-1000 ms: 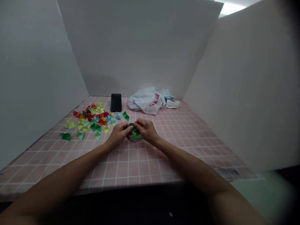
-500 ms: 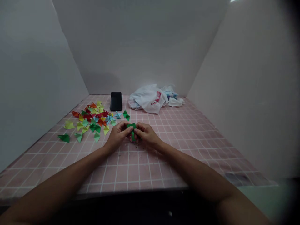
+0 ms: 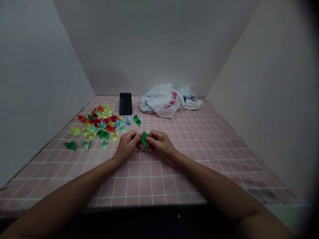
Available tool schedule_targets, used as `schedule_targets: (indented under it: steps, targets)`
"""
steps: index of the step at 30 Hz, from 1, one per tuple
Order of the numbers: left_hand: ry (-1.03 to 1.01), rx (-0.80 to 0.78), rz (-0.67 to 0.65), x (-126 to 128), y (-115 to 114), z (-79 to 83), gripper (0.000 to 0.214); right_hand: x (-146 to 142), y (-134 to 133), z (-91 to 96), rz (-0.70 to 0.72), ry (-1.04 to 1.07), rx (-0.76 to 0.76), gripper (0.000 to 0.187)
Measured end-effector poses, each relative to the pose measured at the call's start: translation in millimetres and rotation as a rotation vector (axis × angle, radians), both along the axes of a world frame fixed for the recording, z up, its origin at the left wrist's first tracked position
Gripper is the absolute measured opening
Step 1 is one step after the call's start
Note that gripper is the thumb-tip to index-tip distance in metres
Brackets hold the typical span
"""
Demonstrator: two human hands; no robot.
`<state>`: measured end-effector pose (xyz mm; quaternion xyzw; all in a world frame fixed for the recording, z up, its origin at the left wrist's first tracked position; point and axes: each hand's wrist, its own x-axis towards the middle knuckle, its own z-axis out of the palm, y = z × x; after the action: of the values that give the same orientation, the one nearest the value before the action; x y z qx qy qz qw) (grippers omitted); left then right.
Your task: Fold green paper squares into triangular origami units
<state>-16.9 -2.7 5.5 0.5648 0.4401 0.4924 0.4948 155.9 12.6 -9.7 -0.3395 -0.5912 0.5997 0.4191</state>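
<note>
A small green folded paper piece (image 3: 144, 139) is pinched between both my hands just above the pink tiled table (image 3: 204, 146). My left hand (image 3: 127, 146) grips its left side with thumb and fingers closed. From the right, my right hand (image 3: 159, 144) pinches the same piece. To the left lies a heap of several folded paper triangles (image 3: 99, 124) in red, yellow, green and blue. One green folded piece (image 3: 137, 120) lies apart, just behind my hands.
A black phone (image 3: 125, 103) lies flat near the back wall. A crumpled white plastic bag (image 3: 164, 102) with other wrappers sits at the back right. White boards wall in the table on three sides. The table's front edge runs below my forearms.
The green paper has gone from a wider flat shape to a narrower folded one between my fingers. Both hands stayed together in the same spot; the camera tilted slightly.
</note>
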Motion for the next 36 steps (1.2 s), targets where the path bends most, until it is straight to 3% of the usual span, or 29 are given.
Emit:
schedule_targets:
  steps: [6, 17, 23, 27, 33, 36]
  targets:
    - [-0.004, -0.049, -0.101, 1.5, -0.6, 0.1, 0.032, 2.4, -3.0, 0.4, -0.057, -0.098, 0.087, 0.028]
    - [0.196, -0.035, -0.002, -1.1, -4.0, -6.3, 0.041, -1.0, -11.3, -3.0, 0.028, -0.112, 0.02, 0.029]
    - [0.076, -0.117, -0.159, -0.2, -1.8, -1.8, 0.029, 4.2, -8.6, -1.1, -0.116, -0.209, 0.16, 0.023]
    - [0.235, -0.05, -0.103, -1.8, -6.9, 1.9, 0.029, 5.7, -9.6, 2.9, -0.086, -0.191, 0.172, 0.024]
    - [0.365, 0.076, -0.049, -2.4, -7.8, -0.1, 0.041, 4.0, -13.6, 3.1, 0.004, -0.125, 0.041, 0.026]
    - [0.402, 0.135, -0.1, -3.2, -4.6, -0.6, 0.039, 3.2, -14.1, 1.5, 0.011, -0.069, -0.001, 0.025]
